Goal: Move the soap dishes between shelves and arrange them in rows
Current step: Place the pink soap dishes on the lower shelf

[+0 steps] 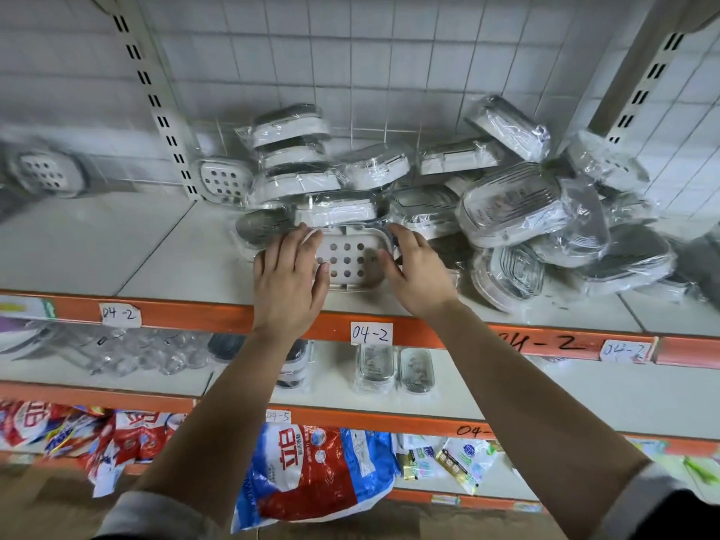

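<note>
Grips spread, our left hand [288,280] and right hand [419,276] flank the soap dish [350,259]; tugging may spill the pile [510,204] off the shelf [156,251].

The soap dish [348,259] at the shelf's front edge is white, its floor dotted with rows of round holes. The wrapped dishes [514,204] piled toward the back right are white and grey under clear, glinting film. The shelf [136,247] is off-white with an orange front strip [195,315]. Its labels [371,334] are white with black handwriting. The wall [350,52] behind is white tile in a grey grid. A bag [311,473] below is blue, red and white.
</note>
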Tool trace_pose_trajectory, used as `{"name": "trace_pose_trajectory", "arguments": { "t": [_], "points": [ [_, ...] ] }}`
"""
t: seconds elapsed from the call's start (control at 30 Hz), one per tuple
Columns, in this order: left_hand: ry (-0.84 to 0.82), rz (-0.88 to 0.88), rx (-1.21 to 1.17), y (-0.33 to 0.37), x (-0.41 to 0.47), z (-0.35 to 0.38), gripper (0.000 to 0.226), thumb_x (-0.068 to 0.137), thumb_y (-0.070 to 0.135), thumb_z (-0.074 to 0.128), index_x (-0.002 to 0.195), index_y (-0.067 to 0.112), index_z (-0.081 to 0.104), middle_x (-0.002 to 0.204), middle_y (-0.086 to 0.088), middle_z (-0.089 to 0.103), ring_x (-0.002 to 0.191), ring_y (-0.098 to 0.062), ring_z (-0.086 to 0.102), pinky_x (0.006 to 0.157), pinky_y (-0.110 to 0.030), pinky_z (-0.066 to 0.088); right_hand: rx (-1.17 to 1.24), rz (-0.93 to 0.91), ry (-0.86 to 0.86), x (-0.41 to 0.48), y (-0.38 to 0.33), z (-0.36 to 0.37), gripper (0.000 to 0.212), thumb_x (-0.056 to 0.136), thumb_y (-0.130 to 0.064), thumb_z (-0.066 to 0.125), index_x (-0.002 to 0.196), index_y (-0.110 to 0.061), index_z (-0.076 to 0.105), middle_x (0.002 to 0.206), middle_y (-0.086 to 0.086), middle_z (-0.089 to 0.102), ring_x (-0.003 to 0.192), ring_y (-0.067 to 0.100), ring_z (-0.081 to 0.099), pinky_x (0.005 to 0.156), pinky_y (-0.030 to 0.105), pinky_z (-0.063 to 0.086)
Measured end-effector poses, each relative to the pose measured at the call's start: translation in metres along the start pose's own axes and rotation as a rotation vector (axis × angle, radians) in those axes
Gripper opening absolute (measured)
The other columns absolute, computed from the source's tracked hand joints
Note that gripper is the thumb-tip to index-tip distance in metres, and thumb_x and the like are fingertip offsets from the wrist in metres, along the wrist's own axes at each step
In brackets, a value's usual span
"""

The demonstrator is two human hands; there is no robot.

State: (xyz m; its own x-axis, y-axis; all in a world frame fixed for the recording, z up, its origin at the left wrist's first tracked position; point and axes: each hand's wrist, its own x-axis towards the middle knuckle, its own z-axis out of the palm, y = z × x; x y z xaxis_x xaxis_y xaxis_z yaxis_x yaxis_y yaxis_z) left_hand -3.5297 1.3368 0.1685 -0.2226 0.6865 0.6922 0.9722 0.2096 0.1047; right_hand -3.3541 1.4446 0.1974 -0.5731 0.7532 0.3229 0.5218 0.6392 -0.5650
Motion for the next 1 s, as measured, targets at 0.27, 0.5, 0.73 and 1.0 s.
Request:
{"name": "trace_pose_trajectory", "arguments": {
  "t": [0.27,0.5,0.73,1.0],
  "points": [
    [0.024,-0.003,-0.038,-0.005,0.0,-0.001,0.044,0.096,0.032,0.042,0.132,0.01,0.054,0.136,-0.013,0.055,0.123,-0.033,0.049,0.096,-0.045,0.038,0.181,0.09,0.044,0.006,-0.008,0.013,0.026,0.102,-0.028,0.05,0.117,-0.008,0.055,0.106,0.006,0.064,0.095,0.026,0.06,0.074,0.027,0.04],
    [0.002,-0.031,-0.016,-0.01,-0.006,-0.001,0.045,0.099,0.034,0.039,0.134,0.01,0.054,0.137,-0.014,0.055,0.123,-0.034,0.05,0.093,-0.047,0.04,0.31,0.274,-0.015,0.001,-0.009,0.018,0.018,0.099,-0.029,0.056,0.11,-0.014,0.056,0.089,-0.004,0.064,0.078,0.012,0.059,0.065,0.022,0.041],
    [-0.011,-0.043,-0.025,-0.011,-0.015,-0.003,0.045,0.098,0.034,0.041,0.135,0.011,0.053,0.137,-0.013,0.054,0.123,-0.033,0.049,0.096,-0.047,0.04,0.349,0.406,-0.098,0.001,-0.008,0.015,0.041,0.094,-0.043,0.063,0.127,-0.019,0.059,0.105,0.001,0.066,0.091,0.015,0.06,0.072,0.023,0.043],
    [-0.003,-0.051,-0.037,-0.011,-0.023,-0.008,0.045,0.098,0.034,0.04,0.132,0.009,0.056,0.135,-0.014,0.056,0.12,-0.033,0.051,0.094,-0.047,0.04,0.32,0.408,-0.162,-0.001,-0.023,0.012,0.054,0.093,-0.05,0.059,0.092,0.003,0.066,0.087,0.016,0.069,0.08,0.027,0.061,0.073,0.034,0.049]
  ]
}}
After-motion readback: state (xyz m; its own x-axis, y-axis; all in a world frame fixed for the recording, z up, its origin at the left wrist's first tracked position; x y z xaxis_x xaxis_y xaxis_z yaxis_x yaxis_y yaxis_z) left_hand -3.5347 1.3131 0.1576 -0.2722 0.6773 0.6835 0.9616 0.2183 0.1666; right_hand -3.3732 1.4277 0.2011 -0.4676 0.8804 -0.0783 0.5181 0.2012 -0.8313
